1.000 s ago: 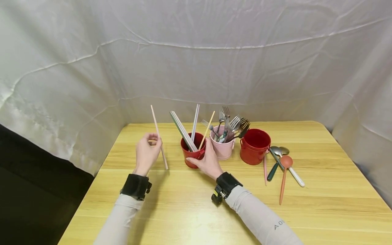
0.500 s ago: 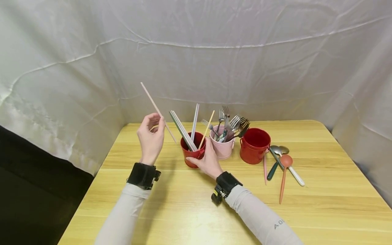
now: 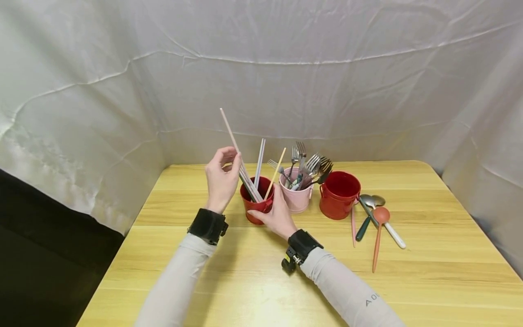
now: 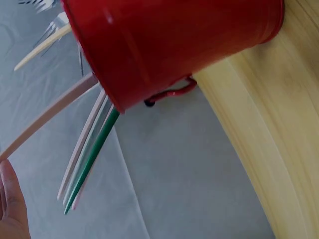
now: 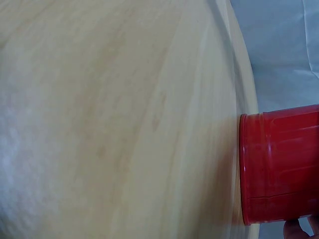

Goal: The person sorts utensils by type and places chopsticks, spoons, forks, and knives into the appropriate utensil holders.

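My left hand [image 3: 222,178] pinches a pale pink chopstick [image 3: 229,128] above the left red bucket [image 3: 254,219]. In the left wrist view this chopstick [image 4: 47,115] slants from the fingertips to the bucket's rim; its lower end is hidden there. Other chopsticks lean inside the bucket: a green one [image 4: 94,154], several pale ones and a yellow one [image 3: 278,165]. My right hand [image 3: 278,215] grips the bucket's right side, thumb across its front. Only a bit of that hand shows in the right wrist view, beside the red bucket [image 5: 284,164].
A pink bucket [image 3: 296,202] full of forks [image 3: 312,163] stands right of the held bucket. Further right is another red bucket [image 3: 339,204]. Several spoons lie on the wooden table [image 3: 441,227] beside it, one of them an orange spoon [image 3: 382,215]. Grey cloth [image 3: 261,91] hangs behind.
My left hand has lifted the pink chopstick from left of the bucket and carried it right, to the bucket's mouth. The right hand has stayed on the bucket.
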Available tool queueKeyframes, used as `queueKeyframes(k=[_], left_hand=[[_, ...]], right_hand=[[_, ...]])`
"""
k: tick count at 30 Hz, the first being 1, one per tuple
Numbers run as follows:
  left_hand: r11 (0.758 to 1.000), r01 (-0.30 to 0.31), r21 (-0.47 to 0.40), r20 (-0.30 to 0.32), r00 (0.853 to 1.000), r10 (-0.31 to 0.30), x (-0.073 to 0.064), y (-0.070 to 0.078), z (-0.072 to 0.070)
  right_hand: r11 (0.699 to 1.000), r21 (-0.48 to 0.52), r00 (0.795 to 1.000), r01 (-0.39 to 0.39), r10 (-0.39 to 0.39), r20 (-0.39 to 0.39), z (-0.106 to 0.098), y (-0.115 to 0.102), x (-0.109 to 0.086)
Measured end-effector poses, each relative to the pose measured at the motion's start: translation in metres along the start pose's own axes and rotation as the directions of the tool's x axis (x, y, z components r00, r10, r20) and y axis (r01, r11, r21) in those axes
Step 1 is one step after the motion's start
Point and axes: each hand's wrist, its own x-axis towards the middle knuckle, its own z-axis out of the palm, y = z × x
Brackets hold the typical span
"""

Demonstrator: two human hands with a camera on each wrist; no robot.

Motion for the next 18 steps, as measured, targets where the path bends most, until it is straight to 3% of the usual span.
queueKeyframes(k=[10,18], left_hand=[[0.999,-0.037,0.027,0.087,0.996,0.034,-0.003,-0.004,0.021],[0.988,0.012,0.151,0.17,0.985,-0.038,-0.007,-0.012,0.024]], right_hand=[[1.0,-0.018,1.0,-0.007,0.007,0.0,0.0,0.001,0.001],[1.0,-0.014,1.0,-0.004,0.004,0.0,0.0,0.0,0.0]])
